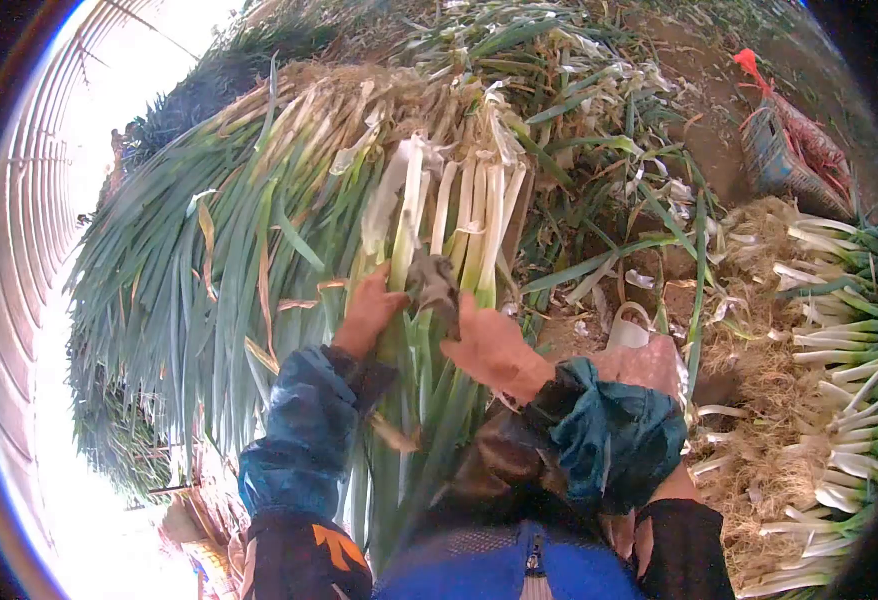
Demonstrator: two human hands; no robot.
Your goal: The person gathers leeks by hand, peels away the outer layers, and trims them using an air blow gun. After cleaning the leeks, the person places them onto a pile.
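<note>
A leek with a white stalk and its root end up stands in front of me, its green leaves running down toward my lap. My left hand is closed around it where white turns to green. Facing it from the right, my right hand is closed with its fingertips at a crumpled grey cloth-like thing, too blurred to name surely, lying against the stalk. A pale, thin strip of peel hangs beside the stalk. More white-stalked leeks lie just behind and to the right.
A big heap of unpeeled leeks fills the left and middle. Leaf scraps cover the ground behind. At the right lie rows of white leeks with stringy roots. A sack with red netting stands at the back right.
</note>
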